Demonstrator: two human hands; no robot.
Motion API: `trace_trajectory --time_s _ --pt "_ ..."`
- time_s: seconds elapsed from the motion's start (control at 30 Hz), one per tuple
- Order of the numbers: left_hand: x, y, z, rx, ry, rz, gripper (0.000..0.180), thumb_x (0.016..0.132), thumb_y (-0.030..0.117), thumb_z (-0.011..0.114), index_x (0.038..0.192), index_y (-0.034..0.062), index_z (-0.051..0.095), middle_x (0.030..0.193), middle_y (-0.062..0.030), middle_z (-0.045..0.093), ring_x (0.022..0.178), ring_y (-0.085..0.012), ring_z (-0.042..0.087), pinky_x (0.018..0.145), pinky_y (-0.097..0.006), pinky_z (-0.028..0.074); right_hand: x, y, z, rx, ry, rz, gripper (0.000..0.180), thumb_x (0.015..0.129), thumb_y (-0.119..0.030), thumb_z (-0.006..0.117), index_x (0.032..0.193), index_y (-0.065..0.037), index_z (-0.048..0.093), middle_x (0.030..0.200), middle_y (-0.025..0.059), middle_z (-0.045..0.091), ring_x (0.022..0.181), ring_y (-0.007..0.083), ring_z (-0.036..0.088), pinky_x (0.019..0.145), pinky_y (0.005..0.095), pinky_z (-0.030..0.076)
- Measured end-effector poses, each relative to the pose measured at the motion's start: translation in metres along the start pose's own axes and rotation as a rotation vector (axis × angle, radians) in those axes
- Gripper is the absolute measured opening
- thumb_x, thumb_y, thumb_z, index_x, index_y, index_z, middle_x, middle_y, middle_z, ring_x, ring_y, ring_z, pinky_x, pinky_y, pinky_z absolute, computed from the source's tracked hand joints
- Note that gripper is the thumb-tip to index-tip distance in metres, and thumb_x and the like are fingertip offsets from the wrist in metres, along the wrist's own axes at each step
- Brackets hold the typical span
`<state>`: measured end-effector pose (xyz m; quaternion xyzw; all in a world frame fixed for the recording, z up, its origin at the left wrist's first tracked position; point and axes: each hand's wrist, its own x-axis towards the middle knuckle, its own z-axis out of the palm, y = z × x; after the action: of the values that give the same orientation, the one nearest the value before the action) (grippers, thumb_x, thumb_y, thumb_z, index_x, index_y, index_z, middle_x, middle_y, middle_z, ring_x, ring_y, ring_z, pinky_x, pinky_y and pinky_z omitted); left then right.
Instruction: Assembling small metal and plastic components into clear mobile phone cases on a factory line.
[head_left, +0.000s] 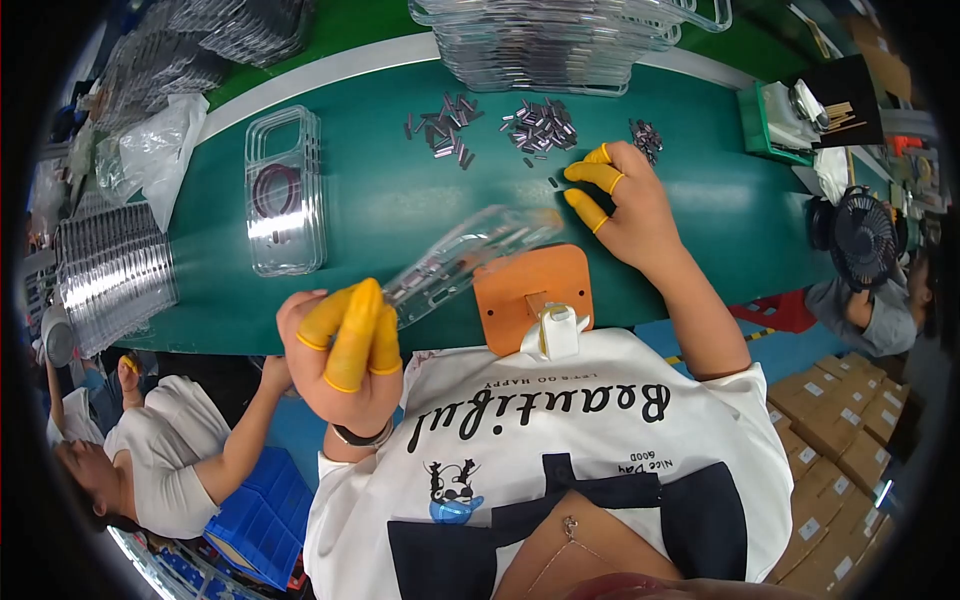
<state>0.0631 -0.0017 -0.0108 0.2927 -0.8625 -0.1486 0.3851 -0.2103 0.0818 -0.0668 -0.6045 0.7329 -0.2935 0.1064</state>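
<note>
My left hand [345, 335], with yellow finger cots on, is closed round one end of a clear phone case [465, 255], tilted above the table and blurred by motion. My right hand [625, 205], also in yellow finger cots, hovers low over the green table, thumb and forefinger slightly apart. Just left of its fingertips are tiny dark pieces [555, 183]. Beyond it lie three piles of small dark strips: a left pile [447, 128], a middle pile [540, 127] and a right pile [646, 138]. An orange plate stand [535, 290] is between my arms.
Stacked clear phone cases [285, 190] with a dark ring stand on the green table [380, 200] at left. Clear trays [545, 60] are piled at the back. A green bin [770, 125] and a black fan [862, 240] are at right. Another person [165, 440] works at lower left; cartons [830, 430] fill lower right.
</note>
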Motion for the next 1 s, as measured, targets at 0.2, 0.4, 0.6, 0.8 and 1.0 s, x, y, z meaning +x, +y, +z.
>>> trace_trajectory --time_s 0.2,0.4,0.6,0.8,1.0 --pt "-0.002 -0.001 0.002 -0.04 0.105 -0.119 0.028 0.071 0.001 0.068 0.098 -0.0014 0.064 0.086 -0.0088 0.059 0.08 -0.0267 0.051 0.08 -0.039 0.04 0.002 0.004 0.017 -0.026 0.037 -0.04 0.022 0.069 -0.01 0.071 0.09 -0.005 0.066 0.088 0.0075 0.052 0.085 0.0266 0.05 0.071 0.0351 0.045" --pt "-0.004 -0.002 0.003 -0.066 0.076 -0.12 0.029 0.07 0.002 0.068 0.098 -0.0007 0.064 0.086 -0.0093 0.058 0.079 -0.0282 0.051 0.079 -0.04 0.04 -0.002 -0.02 -0.003 0.238 0.006 0.038 0.013 0.071 -0.004 0.069 0.082 -0.003 0.061 0.083 0.0061 0.055 0.079 0.0213 0.053 0.071 0.0294 0.044" --pt "0.0 -0.001 0.004 -0.048 0.06 -0.086 0.029 0.069 0.003 0.069 0.097 -0.0002 0.064 0.084 -0.0094 0.056 0.078 -0.0284 0.051 0.076 -0.04 0.041 -0.025 -0.07 -0.046 0.861 -0.141 0.039 0.027 0.071 0.004 0.07 0.094 -0.001 0.057 0.086 0.008 0.059 0.076 0.0177 0.054 0.069 0.0286 0.043" --pt "0.004 0.002 0.005 -0.092 0.019 -0.048 0.029 0.067 0.002 0.07 0.096 -0.0002 0.065 0.082 -0.0087 0.057 0.073 -0.0273 0.052 0.069 -0.036 0.043 -0.024 -0.075 -0.047 0.66 -0.225 -0.064 0.031 0.068 0.001 0.072 0.097 -0.002 0.06 0.081 0.0045 0.059 0.072 0.0177 0.051 0.064 0.0271 0.041" --pt "0.01 0.006 0.007 -0.079 -0.021 0.013 0.033 0.063 0.001 0.07 0.096 0.0022 0.065 0.085 -0.0078 0.06 0.073 -0.0253 0.053 0.067 -0.036 0.045 -0.021 -0.077 -0.049 0.588 -0.185 -0.185 0.03 0.069 -0.001 0.072 0.097 -0.002 0.061 0.078 0.0049 0.056 0.069 0.0177 0.049 0.063 0.0271 0.04"
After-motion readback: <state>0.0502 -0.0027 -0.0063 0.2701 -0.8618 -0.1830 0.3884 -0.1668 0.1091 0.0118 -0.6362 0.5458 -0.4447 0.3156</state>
